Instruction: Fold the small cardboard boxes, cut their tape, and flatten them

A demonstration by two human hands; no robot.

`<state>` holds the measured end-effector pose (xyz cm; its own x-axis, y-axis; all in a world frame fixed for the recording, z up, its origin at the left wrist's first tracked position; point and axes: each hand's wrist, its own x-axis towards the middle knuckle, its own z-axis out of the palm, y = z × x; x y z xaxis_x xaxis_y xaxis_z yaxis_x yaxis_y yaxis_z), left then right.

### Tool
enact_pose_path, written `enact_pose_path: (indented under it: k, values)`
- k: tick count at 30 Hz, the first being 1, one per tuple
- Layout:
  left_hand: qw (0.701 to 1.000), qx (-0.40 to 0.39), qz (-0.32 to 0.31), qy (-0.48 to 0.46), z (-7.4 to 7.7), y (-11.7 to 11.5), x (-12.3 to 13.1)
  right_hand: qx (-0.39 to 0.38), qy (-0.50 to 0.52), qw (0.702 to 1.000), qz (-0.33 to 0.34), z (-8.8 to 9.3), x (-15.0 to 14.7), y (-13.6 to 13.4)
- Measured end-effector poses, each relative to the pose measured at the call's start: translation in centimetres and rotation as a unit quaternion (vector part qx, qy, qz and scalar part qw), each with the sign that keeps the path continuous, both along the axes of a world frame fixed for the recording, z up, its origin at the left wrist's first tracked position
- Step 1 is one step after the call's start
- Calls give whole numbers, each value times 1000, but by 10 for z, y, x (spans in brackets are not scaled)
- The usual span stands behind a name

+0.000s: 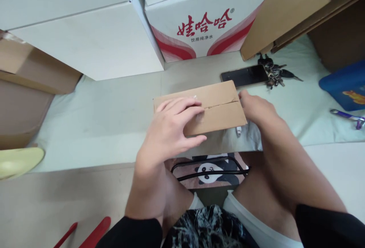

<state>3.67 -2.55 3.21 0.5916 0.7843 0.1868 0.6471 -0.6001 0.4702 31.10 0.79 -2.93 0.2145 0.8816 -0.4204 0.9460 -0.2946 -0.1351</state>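
Your small brown box (216, 116) sits on the green mat (114, 118), close to the mat's near edge and about halfway along it, right in front of your knees.

Your left hand (171, 126) lies flat on the left part of the lid. Its fingers are stretched out and press down; they do not curl around anything. Your right hand (255, 107) is against the right end of the box. One fingertip shows at the far right corner, but the other fingers are behind the hand, so you cannot tell if they grip the box or just lean on it.

What could go wrong: the slit (221, 105) where the two lid flaps meet looks unsealed. If you push down hard there, the flaps may sink in. If your right hand shoves sideways, the box may slide under your flat left hand, as nothing grips that side. A push away from you could send it into the phone (244, 76) and the keys (273, 73), which lie just behind it toward the mat's far edge.

What is hard to see: the box's near wall is in shadow. A tiny white thing (238, 130) pokes out below its near right corner, and you cannot tell what it is. The panda bag (209, 170) between your knees is partly hidden. The blue thing (345, 84) at the mat's right edge is cut off.
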Motion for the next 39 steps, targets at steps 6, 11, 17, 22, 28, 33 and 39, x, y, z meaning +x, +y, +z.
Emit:
enact_pose_path:
  k: [6,11,17,22,28,33,39]
  values:
    - [998,9,18,-64,-6,10,-14,102,116,988,-16,3,0,4]
    - [996,38,45,-67,-12,11,-8,387,416,799,-195,38,6,2]
    - [997,76,22,26,-11,3,9,452,593,621,-241,70,3,-16]
    - [995,95,20,31,-13,5,8,403,593,674,-177,76,-10,-27]
    - [996,87,1,20,-16,5,6,337,609,713,-86,65,-28,-30]
    - [994,102,2,35,-16,5,6,324,610,722,-47,56,-31,-31]
    - [994,108,-2,29,-15,7,8,299,604,739,-8,56,-34,-33]
